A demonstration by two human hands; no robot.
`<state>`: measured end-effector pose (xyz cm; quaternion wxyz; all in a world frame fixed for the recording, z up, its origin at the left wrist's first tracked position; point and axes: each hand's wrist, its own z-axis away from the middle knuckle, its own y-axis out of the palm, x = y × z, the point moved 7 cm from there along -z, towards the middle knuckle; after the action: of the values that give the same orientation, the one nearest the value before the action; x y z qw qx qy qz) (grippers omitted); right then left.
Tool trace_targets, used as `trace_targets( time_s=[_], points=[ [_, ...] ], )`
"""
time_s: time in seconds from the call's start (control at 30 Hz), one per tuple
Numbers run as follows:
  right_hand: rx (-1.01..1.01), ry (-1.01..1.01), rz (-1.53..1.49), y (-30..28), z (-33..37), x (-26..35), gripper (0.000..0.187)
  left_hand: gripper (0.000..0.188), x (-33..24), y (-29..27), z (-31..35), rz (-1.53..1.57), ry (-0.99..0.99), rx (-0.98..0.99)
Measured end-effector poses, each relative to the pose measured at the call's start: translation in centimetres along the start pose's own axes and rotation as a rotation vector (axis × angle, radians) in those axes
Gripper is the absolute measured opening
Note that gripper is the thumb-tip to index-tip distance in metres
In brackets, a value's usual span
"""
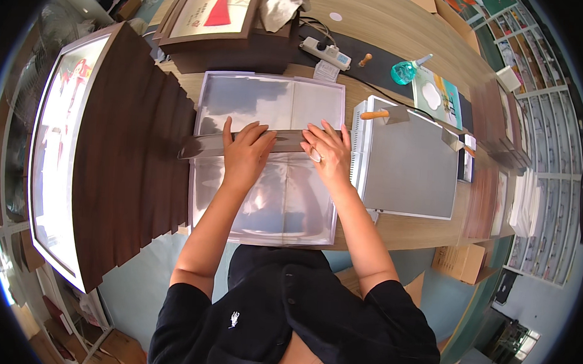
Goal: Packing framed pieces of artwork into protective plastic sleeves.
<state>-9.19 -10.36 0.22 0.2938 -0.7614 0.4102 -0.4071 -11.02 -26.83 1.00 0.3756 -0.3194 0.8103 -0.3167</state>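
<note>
Crosswise, a brown strip (207, 146) ran left to right under the spread fingers of the left hand (246, 155) and right hand (331, 159), set apart. It jutted farther beyond the left.

We see a black fabric shirt (258, 340) with an open neckline and small dark round buttons (291, 301). A small white emblem (234, 319) marks its left chest. Its short black sleeves (399, 313) leave both forearms (361, 234) bare.

Workshop, apparently for framing: stacked brown frames (127, 149), wooden workbench (382, 33), wood-handled scraper (376, 115), power strip (325, 53), racked shelving (546, 131).
</note>
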Motion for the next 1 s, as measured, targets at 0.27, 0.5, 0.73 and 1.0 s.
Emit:
trace_targets(
  time_s=[0.27,0.5,0.73,1.0],
  points=[
    [-0.007,0.007,-0.032,-0.1,-0.3,0.6,0.017,0.015,-0.2,-0.1,-0.1,-0.037,0.073,0.02],
    [-0.036,0.049,-0.069,0.2,-1.0,0.3,0.005,0.011,-0.1,0.4,-0.5,0.033,0.041,0.013],
    [0.01,0.046,-0.006,0.6,-0.6,0.1,0.011,0.012,0.0,0.4,-0.1,0.04,0.05,0.009],
    [-0.01,0.438,0.112,-4.5,-3.2,-8.3,0.028,0.008,-0.5,-0.8,-0.1,0.067,0.041,-0.021]
  ],
)
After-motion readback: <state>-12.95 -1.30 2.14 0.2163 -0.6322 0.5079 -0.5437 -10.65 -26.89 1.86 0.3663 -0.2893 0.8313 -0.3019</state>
